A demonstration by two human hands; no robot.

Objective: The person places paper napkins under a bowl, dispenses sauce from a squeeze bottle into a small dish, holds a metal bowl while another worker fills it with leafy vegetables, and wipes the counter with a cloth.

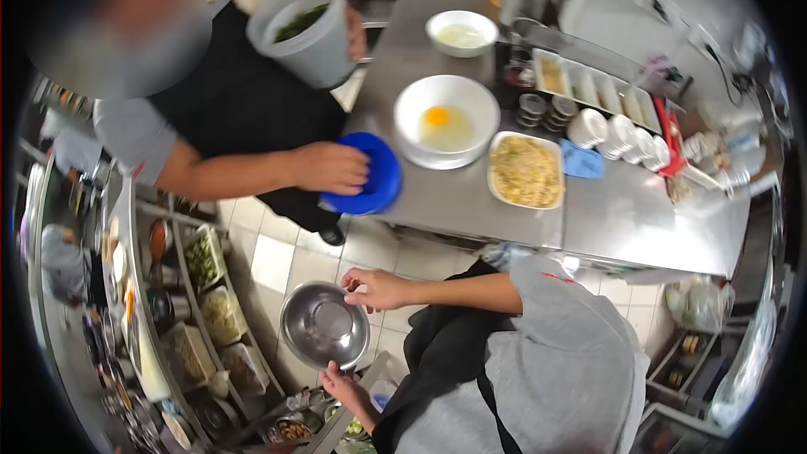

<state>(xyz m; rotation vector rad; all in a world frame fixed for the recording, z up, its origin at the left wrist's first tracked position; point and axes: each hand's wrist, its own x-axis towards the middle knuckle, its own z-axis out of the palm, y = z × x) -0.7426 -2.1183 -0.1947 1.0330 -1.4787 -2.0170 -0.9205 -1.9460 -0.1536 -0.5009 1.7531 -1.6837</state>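
A shiny metal mixing bowl [325, 325] is held in front of my dark apron, above the tiled floor; no contents show in it. My left hand [340, 384] grips its near rim, with the thumb over the edge. At the opposite side my right hand [376, 290] has curled fingers at the rim. Across from me a co-worker's hand [332, 168] reaches into a blue bowl [388, 181] at the counter's edge. That person's other hand [356, 34] supports a white tub [324, 55] with dark green leaves inside.
On the steel counter [437, 210] stand a white bowl with egg [471, 113], a smaller white bowl [462, 34] and a tray of yellowish shredded food [527, 170]. Stacked white cups [618, 136] line the back. Food bins [220, 313] fill the shelf at left.
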